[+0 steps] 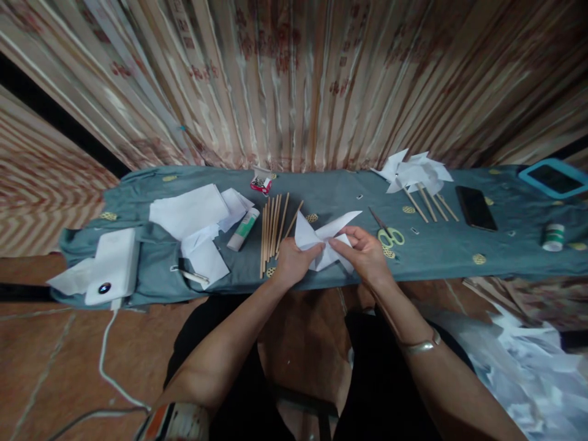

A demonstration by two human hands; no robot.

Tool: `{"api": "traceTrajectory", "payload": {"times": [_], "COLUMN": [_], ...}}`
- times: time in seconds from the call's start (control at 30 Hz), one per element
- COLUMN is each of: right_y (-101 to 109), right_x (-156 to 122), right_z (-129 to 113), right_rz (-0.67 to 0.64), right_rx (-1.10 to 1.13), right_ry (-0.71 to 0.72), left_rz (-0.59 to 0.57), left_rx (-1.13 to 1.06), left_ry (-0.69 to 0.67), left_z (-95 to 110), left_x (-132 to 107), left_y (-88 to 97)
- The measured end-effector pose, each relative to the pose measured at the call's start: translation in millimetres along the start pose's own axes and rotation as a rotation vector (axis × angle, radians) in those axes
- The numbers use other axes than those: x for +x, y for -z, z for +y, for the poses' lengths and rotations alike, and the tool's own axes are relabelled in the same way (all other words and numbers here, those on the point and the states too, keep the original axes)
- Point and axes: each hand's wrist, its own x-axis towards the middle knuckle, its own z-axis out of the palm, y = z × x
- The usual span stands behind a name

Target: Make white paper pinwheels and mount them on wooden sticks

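Observation:
Between my two hands is a white paper pinwheel (pixel 327 231), its points folded in toward the middle and one long point sticking up to the right. My left hand (pixel 296 262) pinches it at the left of its centre, thumb on top. My right hand (pixel 365 252) grips its right side, the thumb pressed near the centre and the fingers behind the paper. Just left of the pinwheel lies a row of thin wooden sticks (pixel 272 233). To the right of my right hand rest scissors (pixel 390 236) with pale green handles.
Finished pinwheels on sticks (pixel 418 174) lie at the back right, near a dark phone (pixel 476 208). Leftward are a glue stick (pixel 243 229), white paper sheets (pixel 190 208), a small box of pins (pixel 261 182) and a white power bank (pixel 111 266) with a cable. A plastic bag (pixel 528 373) stands lower right.

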Motion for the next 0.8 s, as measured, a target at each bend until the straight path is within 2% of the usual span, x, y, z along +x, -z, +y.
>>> {"api": "traceTrajectory", "payload": {"times": [0.27, 0.47, 0.63, 0.8], "right_y": [0.2, 2.4, 6.5, 3.5], "right_x": [6.9, 12.6, 19.7, 28.0], "right_z": [-8.2, -9.0, 4.5, 25.2], "right_rz": [0.109, 0.14, 0.167, 0.162], "right_rx": [-0.029, 0.022, 0.004, -0.044], "right_ry": [0.039, 0.018, 0.021, 0.05], "left_rz": [0.092, 0.104, 0.176, 0.251], "left_rx": [-0.084, -0.147, -0.244, -0.348], "left_ry": [0.013, -0.026, 0.064, 0.065], "left_z": [18.7, 11.6, 10.8, 19.1], "left_x": [-2.3, -3.3, -2.1, -0.4], "left_y": [15.9, 31.1, 45.8, 62.0]}}
